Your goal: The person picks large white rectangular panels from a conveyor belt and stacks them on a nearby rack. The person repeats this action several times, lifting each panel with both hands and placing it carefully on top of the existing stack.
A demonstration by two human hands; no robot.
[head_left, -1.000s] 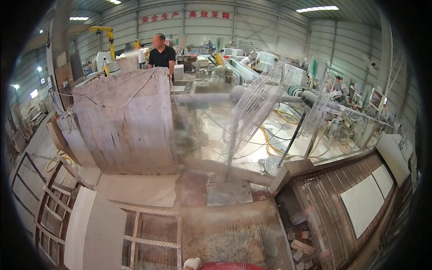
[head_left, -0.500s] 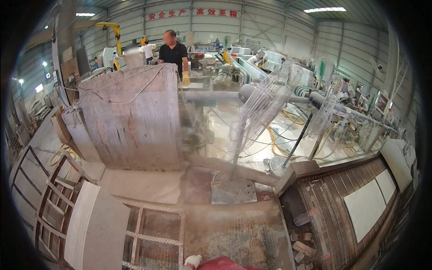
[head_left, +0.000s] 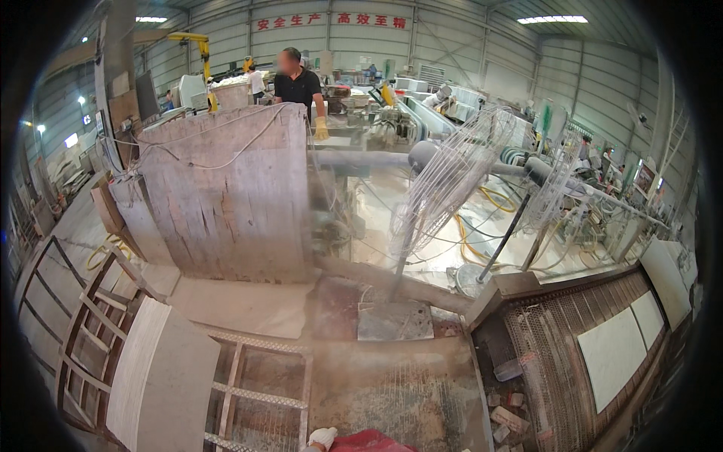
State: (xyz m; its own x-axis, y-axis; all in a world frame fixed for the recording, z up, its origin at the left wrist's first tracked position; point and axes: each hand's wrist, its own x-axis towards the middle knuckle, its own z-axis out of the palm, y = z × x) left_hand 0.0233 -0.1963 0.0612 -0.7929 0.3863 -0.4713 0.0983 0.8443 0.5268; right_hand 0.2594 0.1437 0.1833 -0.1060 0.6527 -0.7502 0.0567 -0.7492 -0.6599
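Note:
My left hand (head_left: pixel 323 438), in a white glove, shows at the lower edge. Its fingers look curled into a compact shape, and whatever they may hold is hidden. Red cloth (head_left: pixel 370 441) lies right beside the glove, at the front of my body. My right hand is outside the picture. Ahead of the glove is a wet, stained floor (head_left: pixel 392 392). To its left runs a metal frame (head_left: pixel 262 399) with open bays, and a stack of pale slabs (head_left: pixel 162 384) leans beyond it.
A large wooden-sided drum (head_left: pixel 226 196) stands ahead left, with a pipe (head_left: pixel 361 159) and wire fan guards (head_left: pixel 452 173) to its right. At right, white slabs (head_left: pixel 614 360) lie on a slatted rack, near loose bricks (head_left: pixel 509 419). A gloved co-worker (head_left: pixel 301 89) stands behind the drum.
The whole view has shifted slightly, so most things sit a little farther right. My gloved left hand stays at about the same spot. The co-worker's head has turned a little.

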